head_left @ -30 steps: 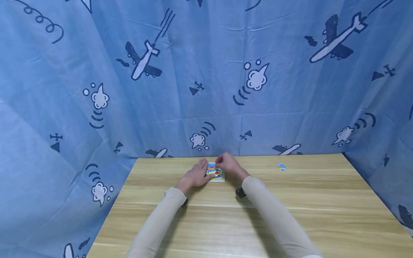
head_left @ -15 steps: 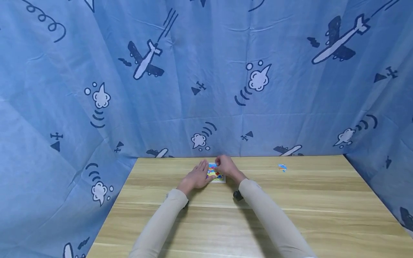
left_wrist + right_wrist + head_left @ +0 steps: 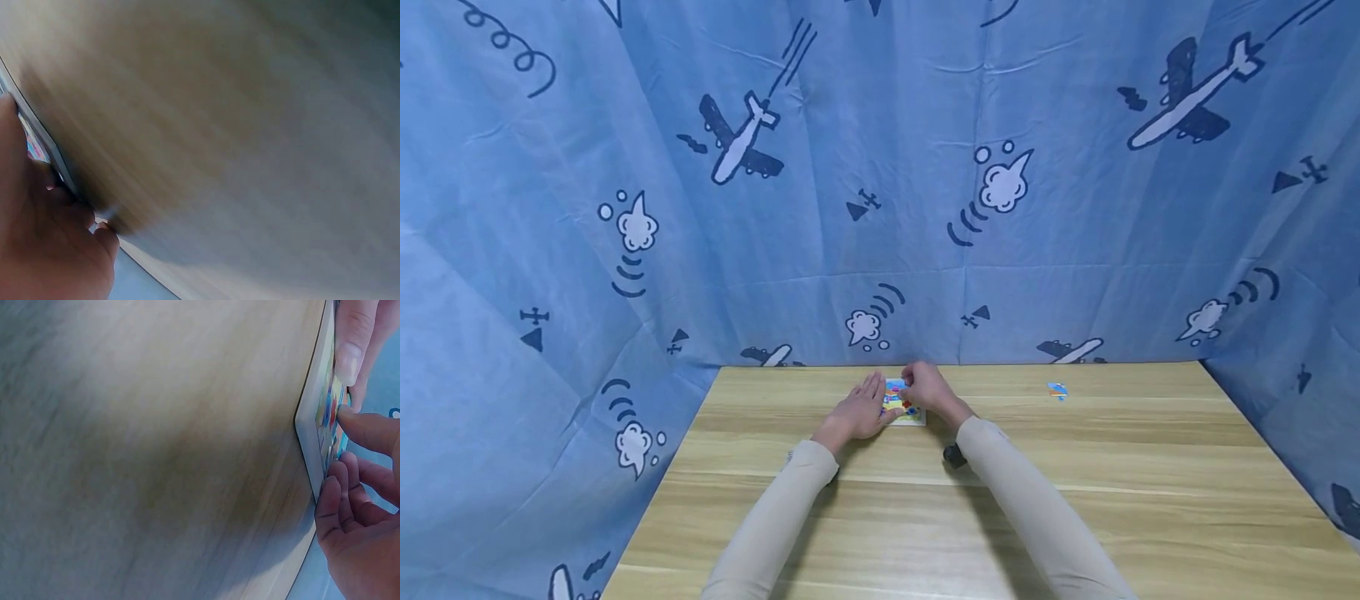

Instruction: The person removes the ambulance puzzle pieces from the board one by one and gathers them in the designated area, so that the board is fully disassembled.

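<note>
"Where's the puzzle board (image 3: 913,422)?"
"On the desk (image 3: 887,517), near its far edge, left fingers (image 3: 871,388) at its left, right fingers (image 3: 330,503) at its right."
"The loose piece (image 3: 1057,390)?"
"Farther right, before the curtain (image 3: 917,208)."

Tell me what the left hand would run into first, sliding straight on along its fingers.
Most likely the blue curtain, just past the far edge of the table. How much gap separates it from the left hand is hard to judge.

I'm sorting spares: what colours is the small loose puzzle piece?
The loose puzzle piece is blue and orange, clearest in the head view.
</note>
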Action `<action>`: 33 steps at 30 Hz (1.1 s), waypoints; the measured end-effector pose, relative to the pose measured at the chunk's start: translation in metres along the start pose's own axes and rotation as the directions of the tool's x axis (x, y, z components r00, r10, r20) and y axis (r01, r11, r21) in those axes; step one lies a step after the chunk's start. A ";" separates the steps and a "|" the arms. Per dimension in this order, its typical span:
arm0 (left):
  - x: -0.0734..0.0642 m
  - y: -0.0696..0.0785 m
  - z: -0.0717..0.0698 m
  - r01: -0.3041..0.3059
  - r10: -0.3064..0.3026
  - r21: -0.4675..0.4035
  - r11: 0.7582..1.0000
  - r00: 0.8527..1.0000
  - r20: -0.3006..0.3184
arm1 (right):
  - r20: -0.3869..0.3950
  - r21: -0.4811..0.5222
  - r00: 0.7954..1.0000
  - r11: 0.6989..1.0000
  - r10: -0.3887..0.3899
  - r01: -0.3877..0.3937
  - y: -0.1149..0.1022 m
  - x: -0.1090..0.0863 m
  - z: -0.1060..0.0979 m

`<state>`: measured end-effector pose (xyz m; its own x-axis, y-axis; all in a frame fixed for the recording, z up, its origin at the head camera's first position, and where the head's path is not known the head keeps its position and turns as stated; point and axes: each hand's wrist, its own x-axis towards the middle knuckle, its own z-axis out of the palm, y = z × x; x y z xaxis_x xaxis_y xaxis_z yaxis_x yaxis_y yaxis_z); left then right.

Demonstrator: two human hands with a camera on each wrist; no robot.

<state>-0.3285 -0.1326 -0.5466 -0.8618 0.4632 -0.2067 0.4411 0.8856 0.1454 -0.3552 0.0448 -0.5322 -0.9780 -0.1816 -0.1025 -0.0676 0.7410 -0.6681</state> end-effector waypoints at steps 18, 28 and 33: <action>0.000 0.002 0.001 0.016 -0.016 -0.034 0.999 1.000 0.013 | -0.042 -0.011 0.997 0.998 -0.069 0.068 0.010 0.002 0.000; 0.002 0.015 -0.005 0.108 -0.106 -0.076 0.991 0.994 0.028 | -0.080 -0.018 0.989 0.992 -0.127 0.126 0.011 0.001 -0.001; 0.003 0.018 -0.008 0.144 -0.139 -0.080 0.986 0.988 0.065 | -0.077 0.016 0.990 0.993 -0.117 0.119 0.006 -0.003 -0.003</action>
<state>-0.3254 -0.1157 -0.5365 -0.8967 0.3365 -0.2875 0.2905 0.9376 0.1911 -0.3535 0.0519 -0.5337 -0.9756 -0.2169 0.0340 -0.1804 0.7038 -0.6871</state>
